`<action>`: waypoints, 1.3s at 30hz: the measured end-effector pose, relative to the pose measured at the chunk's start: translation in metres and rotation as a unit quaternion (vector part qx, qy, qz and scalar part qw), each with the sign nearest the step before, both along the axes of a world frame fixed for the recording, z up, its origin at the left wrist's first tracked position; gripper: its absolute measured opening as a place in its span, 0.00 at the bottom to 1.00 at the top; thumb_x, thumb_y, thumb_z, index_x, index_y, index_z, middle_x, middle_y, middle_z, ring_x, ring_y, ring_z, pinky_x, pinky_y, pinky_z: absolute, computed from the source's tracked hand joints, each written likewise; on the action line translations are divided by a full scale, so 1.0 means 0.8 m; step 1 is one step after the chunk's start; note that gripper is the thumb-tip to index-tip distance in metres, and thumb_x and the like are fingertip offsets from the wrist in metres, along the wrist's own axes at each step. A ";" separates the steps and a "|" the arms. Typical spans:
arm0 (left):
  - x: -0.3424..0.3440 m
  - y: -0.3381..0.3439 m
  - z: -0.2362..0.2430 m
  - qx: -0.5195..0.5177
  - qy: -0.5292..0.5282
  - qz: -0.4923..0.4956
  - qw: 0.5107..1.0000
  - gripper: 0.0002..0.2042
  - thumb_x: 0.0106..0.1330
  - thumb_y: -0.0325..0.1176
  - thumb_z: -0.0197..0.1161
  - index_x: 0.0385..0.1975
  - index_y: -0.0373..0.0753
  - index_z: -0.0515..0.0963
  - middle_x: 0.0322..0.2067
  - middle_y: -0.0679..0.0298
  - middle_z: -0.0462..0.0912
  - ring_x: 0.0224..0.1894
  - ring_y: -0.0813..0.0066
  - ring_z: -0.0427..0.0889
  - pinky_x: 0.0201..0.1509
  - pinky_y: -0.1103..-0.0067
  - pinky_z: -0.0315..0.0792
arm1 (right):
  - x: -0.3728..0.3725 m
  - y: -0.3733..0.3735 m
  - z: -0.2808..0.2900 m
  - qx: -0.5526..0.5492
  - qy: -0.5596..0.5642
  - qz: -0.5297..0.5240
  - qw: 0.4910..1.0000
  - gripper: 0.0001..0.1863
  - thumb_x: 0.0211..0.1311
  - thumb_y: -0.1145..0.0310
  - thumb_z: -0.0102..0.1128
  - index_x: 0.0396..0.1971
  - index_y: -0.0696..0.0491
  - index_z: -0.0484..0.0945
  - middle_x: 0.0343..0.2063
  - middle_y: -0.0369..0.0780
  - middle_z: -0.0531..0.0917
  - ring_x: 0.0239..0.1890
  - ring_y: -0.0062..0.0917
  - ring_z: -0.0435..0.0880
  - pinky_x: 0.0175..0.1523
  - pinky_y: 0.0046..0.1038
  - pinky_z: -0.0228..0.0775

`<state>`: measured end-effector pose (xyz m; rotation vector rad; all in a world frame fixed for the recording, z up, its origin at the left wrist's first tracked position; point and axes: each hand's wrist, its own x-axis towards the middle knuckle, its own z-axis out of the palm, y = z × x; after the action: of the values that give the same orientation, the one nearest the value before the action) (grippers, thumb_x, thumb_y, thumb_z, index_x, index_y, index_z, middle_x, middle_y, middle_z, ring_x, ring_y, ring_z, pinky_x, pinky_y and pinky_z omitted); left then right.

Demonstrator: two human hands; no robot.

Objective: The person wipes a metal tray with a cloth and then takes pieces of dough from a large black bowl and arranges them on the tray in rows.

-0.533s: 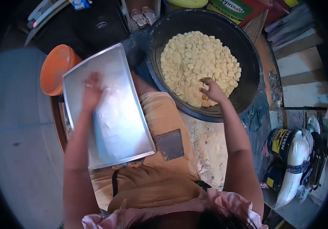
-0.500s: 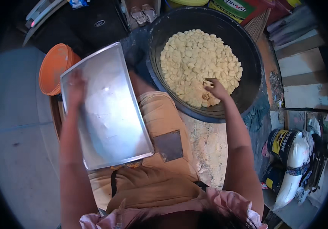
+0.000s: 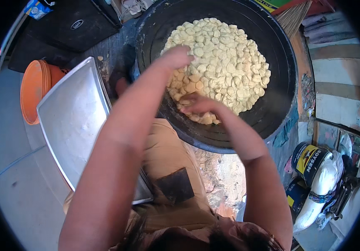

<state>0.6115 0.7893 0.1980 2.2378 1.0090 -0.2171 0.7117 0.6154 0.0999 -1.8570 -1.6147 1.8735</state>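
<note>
A mound of small, pale yellow dough pieces [image 3: 226, 62] fills the middle of a wide black tub [image 3: 278, 83]. My left hand [image 3: 177, 57] reaches over the mound's left side; its fingers are smeared by motion and partly lost against the dough. Closer to me, my right hand [image 3: 198, 103] is at the near-left edge of the mound, fingers apart and curved down onto the pieces. A shallow metal baking tray [image 3: 73, 113] rests tilted on my lap at the left, partly covered by my left arm. Its visible surface holds nothing.
Orange plastic buckets [image 3: 33, 92] stand left of the tray, near a black case [image 3: 67, 33]. A broom [image 3: 295, 19] leans beyond the tub. At the right are a dark paint can [image 3: 312, 161] and a white plastic-wrapped bundle [image 3: 314, 205].
My left hand has left the tray and reached across into the tub. My right hand has shifted left along the dough. The tray appears farther left and more tilted; the view has shifted.
</note>
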 end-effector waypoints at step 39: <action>0.059 -0.051 -0.121 -0.448 0.028 -0.032 0.893 0.34 0.52 0.61 0.64 0.50 0.39 0.76 0.50 0.52 0.77 0.39 0.60 0.80 0.40 0.68 0.74 | 0.150 0.103 -0.096 0.153 -0.430 -0.376 0.806 0.50 0.50 0.26 0.46 0.70 0.37 0.48 0.70 0.53 0.43 0.72 0.50 0.34 0.59 0.75 0.28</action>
<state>0.6588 0.7487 0.1009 1.4127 0.6536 -0.6371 0.8320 0.6979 0.0233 -2.7460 -0.8754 0.4133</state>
